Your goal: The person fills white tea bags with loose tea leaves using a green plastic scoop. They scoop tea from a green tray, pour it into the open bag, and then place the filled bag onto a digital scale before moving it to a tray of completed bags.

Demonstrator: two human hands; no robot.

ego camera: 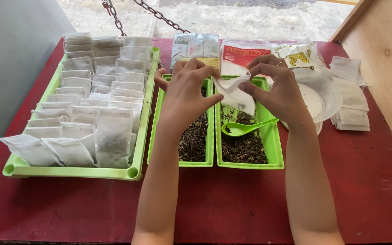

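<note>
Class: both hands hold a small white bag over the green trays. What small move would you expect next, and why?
Probably the right hand lets go and takes the green spoon. The white bag, pinched with the left hand, looks empty, and the spoon lies on loose tea in the tray below.

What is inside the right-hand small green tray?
The small green tray holds dark loose dried leaves and a green spoon. Its far end is hidden behind the white pouch.
</note>
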